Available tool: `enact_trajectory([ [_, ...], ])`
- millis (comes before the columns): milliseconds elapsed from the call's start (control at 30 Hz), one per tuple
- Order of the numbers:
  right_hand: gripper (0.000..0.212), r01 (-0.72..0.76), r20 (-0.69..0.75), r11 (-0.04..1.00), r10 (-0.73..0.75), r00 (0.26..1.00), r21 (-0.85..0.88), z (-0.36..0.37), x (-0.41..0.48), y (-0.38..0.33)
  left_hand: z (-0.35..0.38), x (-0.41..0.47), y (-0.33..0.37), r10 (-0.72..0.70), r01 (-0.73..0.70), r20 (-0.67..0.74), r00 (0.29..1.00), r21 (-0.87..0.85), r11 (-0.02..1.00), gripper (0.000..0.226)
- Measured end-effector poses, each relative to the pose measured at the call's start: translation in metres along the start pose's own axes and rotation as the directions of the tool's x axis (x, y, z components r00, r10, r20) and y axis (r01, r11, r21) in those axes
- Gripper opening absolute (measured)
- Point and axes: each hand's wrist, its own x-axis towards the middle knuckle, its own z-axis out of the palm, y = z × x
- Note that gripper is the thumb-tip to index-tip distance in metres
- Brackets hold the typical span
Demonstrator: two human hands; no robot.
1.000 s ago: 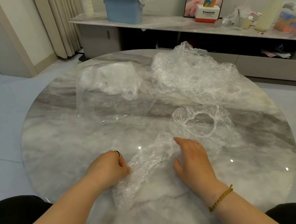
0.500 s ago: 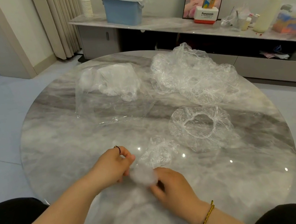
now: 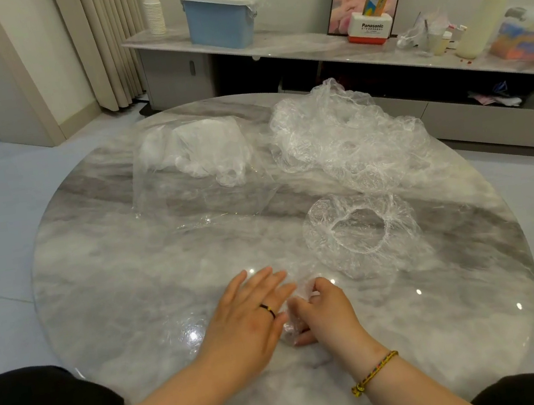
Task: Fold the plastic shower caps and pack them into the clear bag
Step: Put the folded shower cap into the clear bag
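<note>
A folded clear shower cap (image 3: 298, 296) lies bunched small near the table's front edge, between my two hands. My left hand (image 3: 248, 319) lies flat with straight fingers, pressing on its left side. My right hand (image 3: 325, 313) curls its fingers round the cap's right end. Another cap (image 3: 360, 231) lies spread open, elastic ring up, to the right beyond my hands. A heap of several loose caps (image 3: 345, 135) sits at the back right. The clear bag (image 3: 199, 174) lies at the back left with folded caps inside.
The round marble table (image 3: 114, 277) carries everything. Behind it runs a low sideboard (image 3: 304, 44) with a blue lidded bin (image 3: 219, 17), stacked paper cups, a white box and bottles. My dark-clothed knees sit under the near edge.
The cap has been gathered from a spread sheet into a small bundle. My left hand went from a curled grip to flat fingers on it; my right hand moved in and closed on it.
</note>
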Motion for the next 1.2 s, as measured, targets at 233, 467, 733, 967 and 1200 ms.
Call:
enact_trajectory([
  [233,0.045,0.083,-0.047,0.988,-0.089,0.995,-0.127,-0.004,0.001,-0.005,0.021,0.012,0.003,-0.148,0.127,0.34,0.929,0.084,0.988,0.046],
  [467,0.056,0.43,0.079,0.274,-0.762,0.643,-0.86,0.002,0.016,0.019,0.023,0.018,0.007,-0.217,0.167,0.339,0.915,0.172,0.971,0.097],
  [733,0.053,0.373,0.224,0.196,-0.525,0.821,-0.907,-0.001,0.015,0.023,0.021,0.018,0.009,-0.247,0.185,0.358,0.9,0.198,0.963,0.056],
  [967,0.054,0.351,0.192,0.309,-0.444,0.875,-0.884,-0.005,0.015,0.02,0.029,0.017,0.003,-0.225,0.189,0.214,0.951,0.177,0.966,0.065],
  [1200,0.1,0.467,0.26,0.441,-0.453,0.853,-0.766,-0.014,0.017,0.017,0.011,0.004,-0.008,0.021,-0.01,0.096,0.995,-0.119,0.993,0.038],
])
